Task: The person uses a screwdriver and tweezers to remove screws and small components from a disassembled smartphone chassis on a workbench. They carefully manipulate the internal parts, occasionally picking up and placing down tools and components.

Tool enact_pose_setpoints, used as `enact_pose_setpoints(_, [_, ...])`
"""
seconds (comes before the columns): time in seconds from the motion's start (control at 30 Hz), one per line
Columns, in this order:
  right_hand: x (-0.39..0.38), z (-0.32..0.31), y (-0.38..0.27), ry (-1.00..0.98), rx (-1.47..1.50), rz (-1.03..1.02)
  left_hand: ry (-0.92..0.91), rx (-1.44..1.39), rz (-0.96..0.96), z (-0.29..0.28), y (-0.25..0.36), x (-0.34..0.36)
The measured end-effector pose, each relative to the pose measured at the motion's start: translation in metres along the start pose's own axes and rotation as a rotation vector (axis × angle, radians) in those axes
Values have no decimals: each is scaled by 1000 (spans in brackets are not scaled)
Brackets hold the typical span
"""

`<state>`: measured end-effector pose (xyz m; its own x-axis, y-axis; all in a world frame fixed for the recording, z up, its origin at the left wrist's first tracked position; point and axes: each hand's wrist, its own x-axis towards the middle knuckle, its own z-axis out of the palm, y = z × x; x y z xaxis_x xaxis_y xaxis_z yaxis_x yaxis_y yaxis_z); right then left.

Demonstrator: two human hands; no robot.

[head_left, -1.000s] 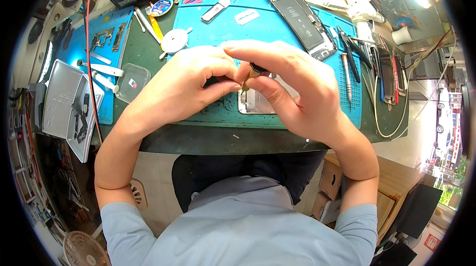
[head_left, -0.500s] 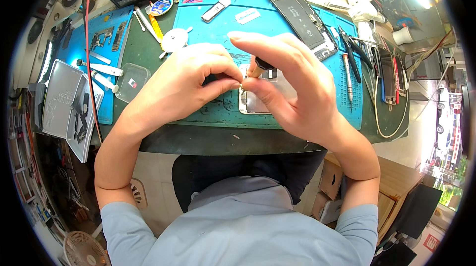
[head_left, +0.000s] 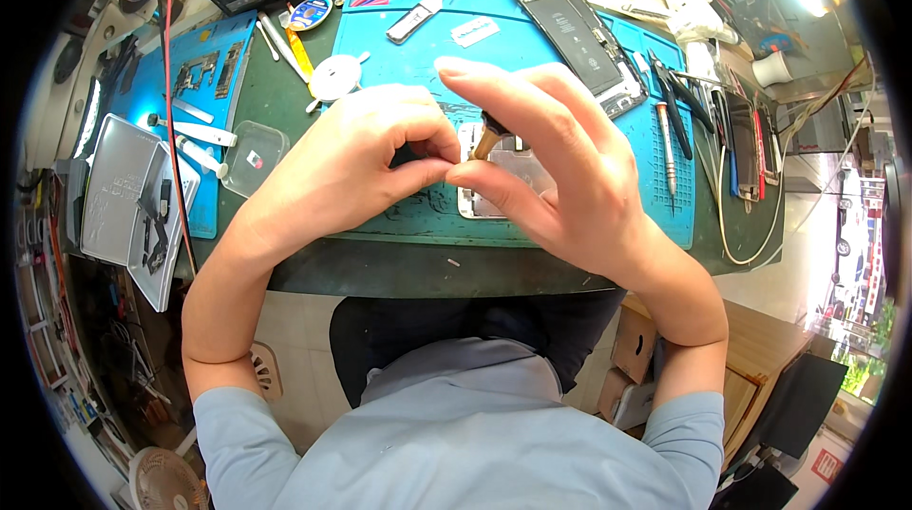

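On the teal work mat (head_left: 408, 64) in front of me lies a white-edged phone screen assembly (head_left: 475, 206) with a silver metal back plate, largely covered by my hands. My left hand (head_left: 380, 149) pinches thumb and forefinger together at its left edge; what lies between them is too small to make out. Above the same part, my right hand (head_left: 579, 159) holds a short brass-coloured screwdriver (head_left: 486, 141) with a dark end, its tip hidden. The right thumb reaches to the left fingertips, while the right forefinger stretches out above the tool.
An opened phone (head_left: 579, 40) with its battery showing lies at the far right. Pliers (head_left: 679, 97) and a slim screwdriver (head_left: 667, 154) are beside it. To the left are a clear plastic box (head_left: 255, 157), a white round spool (head_left: 334, 79) and a grey tray (head_left: 123, 187).
My right thumb has shifted left, up against the left fingertips. The brass-coloured screwdriver has moved slightly left with the right hand. My left hand has barely moved.
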<state>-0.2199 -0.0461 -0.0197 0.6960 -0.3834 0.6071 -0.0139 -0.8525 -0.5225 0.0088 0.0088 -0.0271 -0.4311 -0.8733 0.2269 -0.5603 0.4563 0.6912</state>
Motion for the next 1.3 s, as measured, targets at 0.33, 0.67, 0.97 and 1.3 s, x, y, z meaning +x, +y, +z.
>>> enact_pose_setpoints(0.33, [1,0,-1,1,7,20,-50,33,-41,-4,2,0])
enact_pose_setpoints(0.67, [1,-2,-6,60,160,67,-66,-9,-21,-1,-5,-1])
enact_pose_setpoints(0.97, [-3,-1,-4,137,217,103,-89,17,-19,-1,0,1])
enact_pose_setpoints(1.3, [-3,0,-10,5,121,126,-57,32,33,1,-1,-2])
